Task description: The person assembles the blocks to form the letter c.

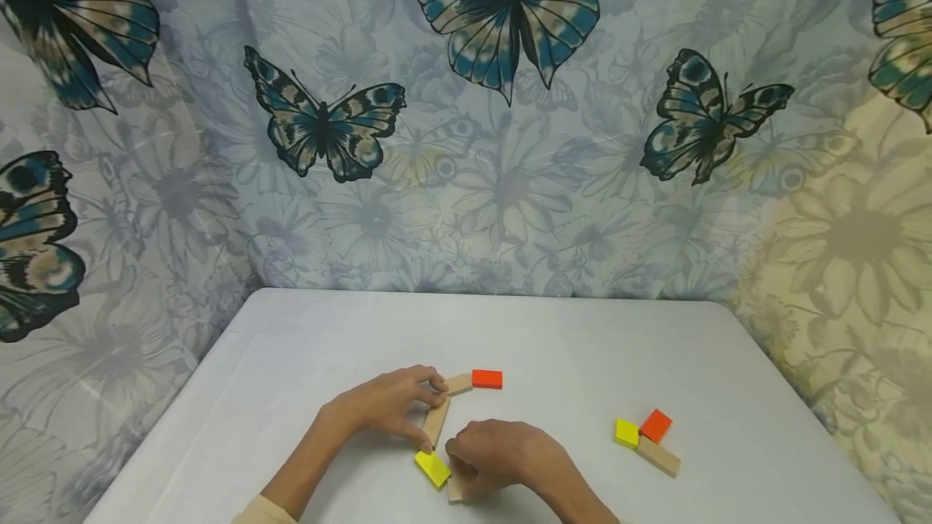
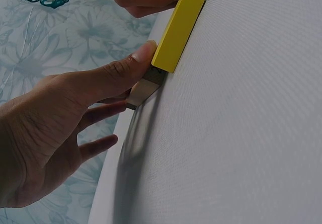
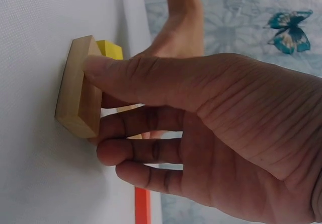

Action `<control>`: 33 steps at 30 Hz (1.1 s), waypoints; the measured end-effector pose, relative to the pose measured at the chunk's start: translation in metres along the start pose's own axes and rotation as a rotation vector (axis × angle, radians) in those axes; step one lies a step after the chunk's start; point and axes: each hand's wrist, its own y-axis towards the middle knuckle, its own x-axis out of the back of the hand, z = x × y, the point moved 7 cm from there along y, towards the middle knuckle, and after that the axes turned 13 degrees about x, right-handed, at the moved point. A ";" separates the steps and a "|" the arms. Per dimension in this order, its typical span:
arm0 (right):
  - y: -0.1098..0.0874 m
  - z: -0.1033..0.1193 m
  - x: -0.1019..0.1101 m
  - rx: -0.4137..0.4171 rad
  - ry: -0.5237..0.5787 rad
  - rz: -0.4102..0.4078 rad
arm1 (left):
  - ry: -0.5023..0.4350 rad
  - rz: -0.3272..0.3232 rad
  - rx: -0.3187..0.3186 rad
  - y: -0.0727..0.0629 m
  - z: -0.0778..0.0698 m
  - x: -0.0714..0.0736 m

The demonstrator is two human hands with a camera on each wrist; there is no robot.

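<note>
A curved row of flat blocks lies on the white table. My left hand [image 1: 389, 404] spans a plain wooden block [image 1: 437, 424] in that row, thumb at its near end and fingers at its far end. The thumb tip also meets the corner of a yellow block [image 2: 180, 31]. With thumb and fingers, my right hand [image 1: 502, 453] pinches another wooden block [image 3: 70, 88] at the row's near end, right beside the yellow one. In the head view this hand covers much of its block. Beyond my left fingers, a third wooden block [image 1: 459, 384] adjoins a red block [image 1: 487, 379].
On the right of the table [image 1: 349, 322] sits a small cluster: a yellow block [image 1: 626, 433], a red block [image 1: 656, 425] and a wooden block [image 1: 658, 457], nearly touching. Behind the table's back edge hangs a wall covering [image 1: 510, 184] printed with flowers and butterflies.
</note>
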 end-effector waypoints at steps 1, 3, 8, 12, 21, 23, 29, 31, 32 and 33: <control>0.000 0.000 0.000 -0.005 -0.006 0.003 | 0.001 0.000 0.001 0.000 0.000 0.000; 0.000 0.000 -0.001 -0.021 -0.001 0.011 | -0.001 0.004 0.010 0.000 0.001 0.000; 0.000 -0.001 -0.002 -0.039 0.010 0.029 | -0.007 0.014 0.018 0.001 0.001 0.000; 0.000 -0.002 -0.002 -0.048 0.015 0.028 | -0.006 0.012 0.017 0.001 0.001 0.000; -0.002 -0.003 0.002 -0.040 -0.011 0.010 | -0.017 0.013 0.021 0.001 0.000 0.001; -0.004 -0.004 0.003 -0.047 -0.008 0.001 | -0.018 0.012 0.019 0.000 -0.001 0.001; -0.013 -0.010 0.010 -0.086 0.036 -0.033 | -0.013 0.003 0.003 -0.001 -0.001 0.001; -0.016 -0.013 0.014 -0.093 0.036 -0.044 | -0.012 0.000 0.002 -0.001 -0.001 0.001; -0.018 -0.014 0.017 -0.095 0.034 -0.050 | -0.011 -0.001 0.006 -0.002 0.000 0.002; -0.020 -0.017 0.019 -0.099 0.037 -0.055 | -0.012 0.000 0.009 -0.002 0.001 0.002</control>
